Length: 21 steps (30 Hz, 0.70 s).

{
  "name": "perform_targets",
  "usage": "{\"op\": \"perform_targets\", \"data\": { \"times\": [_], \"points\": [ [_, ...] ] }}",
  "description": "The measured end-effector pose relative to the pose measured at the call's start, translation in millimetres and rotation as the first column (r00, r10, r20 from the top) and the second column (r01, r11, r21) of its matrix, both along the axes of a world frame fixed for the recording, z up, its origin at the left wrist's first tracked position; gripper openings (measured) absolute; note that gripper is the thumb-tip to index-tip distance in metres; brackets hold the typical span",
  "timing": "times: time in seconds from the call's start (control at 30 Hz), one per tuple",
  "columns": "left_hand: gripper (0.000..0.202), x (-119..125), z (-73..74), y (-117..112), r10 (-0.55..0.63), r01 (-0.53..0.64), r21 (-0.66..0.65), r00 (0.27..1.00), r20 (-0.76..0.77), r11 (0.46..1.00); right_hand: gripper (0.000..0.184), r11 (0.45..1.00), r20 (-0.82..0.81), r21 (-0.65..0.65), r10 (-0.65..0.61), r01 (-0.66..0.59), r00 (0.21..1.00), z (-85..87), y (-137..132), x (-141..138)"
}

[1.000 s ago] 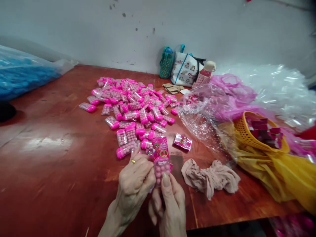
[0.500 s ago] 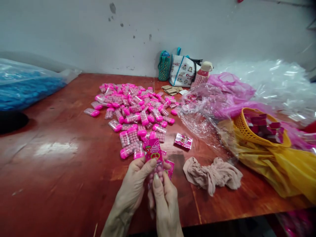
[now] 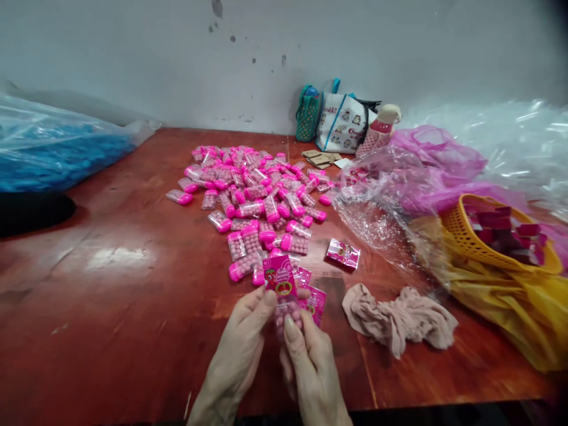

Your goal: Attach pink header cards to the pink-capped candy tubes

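Both hands grip one small clear candy container (image 3: 286, 309) filled with pink balls, with a printed pink label (image 3: 280, 277) at its upper end. My left hand (image 3: 242, 337) pinches it from the left, thumb near the label's lower edge. From the right, my right hand (image 3: 313, 358) holds the lower part, thumb pressed on the front. Just behind the fingers lie loose pink printed labels (image 3: 316, 302), partly hidden. A heap of similar candy containers with pink caps (image 3: 257, 189) spreads across the table beyond my hands.
A stack of printed labels (image 3: 343, 253) and a crumpled beige cloth (image 3: 399, 319) lie to the right on the red table (image 3: 133, 331). Further right stands a yellow basket (image 3: 457, 231) beside plastic bags (image 3: 444, 160). Bags (image 3: 341, 127) stand by the wall; a blue-filled sack (image 3: 57, 148) is left.
My view has turned slightly left, so the scene sits further right. Both hands keep their hold on the candy container, and its label looks a little more upright.
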<state>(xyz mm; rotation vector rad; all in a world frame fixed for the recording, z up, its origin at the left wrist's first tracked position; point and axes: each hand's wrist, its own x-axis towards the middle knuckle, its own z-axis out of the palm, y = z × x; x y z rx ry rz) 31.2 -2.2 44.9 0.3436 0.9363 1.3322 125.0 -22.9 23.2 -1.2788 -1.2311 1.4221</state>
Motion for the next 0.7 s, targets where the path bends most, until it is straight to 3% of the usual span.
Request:
{"op": "perform_targets", "data": {
  "times": [0.1, 0.3, 0.43, 0.6, 0.7],
  "points": [
    [0.023, 6, -3.8, -1, -0.005, 0.005, -0.002, 0.997, -0.079, 1.0, 0.035, 0.999, 0.002, 0.015, 0.042, -0.042, 0.999, 5.8, 3, 1],
    [0.026, 16, -13.3, -19, -0.018, 0.014, -0.03, 0.99, -0.138, 0.999, 0.035, 0.997, 0.092, 0.064, -0.037, 0.031, 0.995, 7.6, -2, 3],
    [0.027, 15, -12.5, -21, 0.011, -0.015, -0.049, 0.996, -0.086, 0.999, 0.036, 0.998, 0.119, 0.034, -0.065, 0.061, 0.991, 1.1, -5, 3],
    [0.028, 5, -6.6, -11, 0.047, -0.043, -0.044, 0.996, 0.08, 0.998, 0.036, 1.0, -0.012, -0.013, -0.002, 0.002, 1.0, -3.9, -3, 0],
    [0.028, 2, -2.5, -5, 0.028, -0.028, -0.009, 0.996, 0.087, 1.0, 0.037, 1.0, -0.045, -0.012, -0.001, 0.001, 0.999, -3.3, -3, -4]
  ]
}}
